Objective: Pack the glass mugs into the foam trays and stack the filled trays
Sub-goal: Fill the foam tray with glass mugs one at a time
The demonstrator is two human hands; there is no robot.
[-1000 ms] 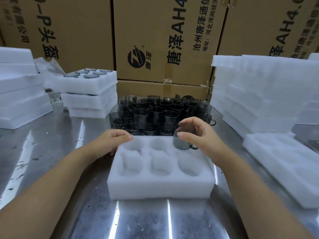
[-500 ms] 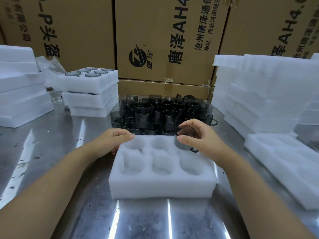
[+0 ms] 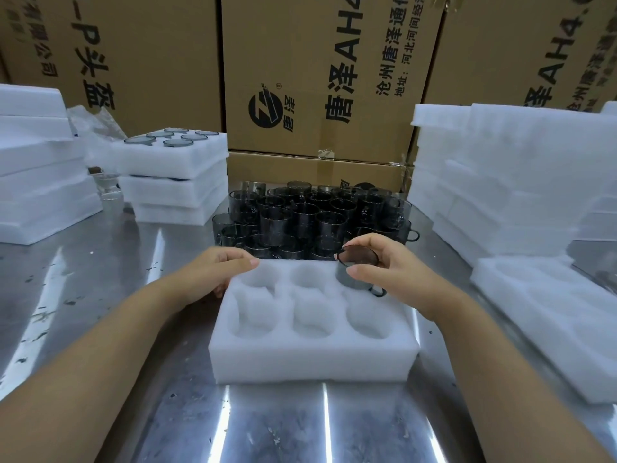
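**One glass mug point(image 3: 355, 274) at the far right pocket**

The right hand point(image 3: 399, 274) pinches the glass mug by its rim, to lower it straight into the far right pocket of the foam tray point(image 3: 314, 360); whether its base already sits there is hard to tell. The left hand point(image 3: 213, 277) lies with relaxed fingers on the tray's far left corner, probably to steady it. The other five pockets are empty.
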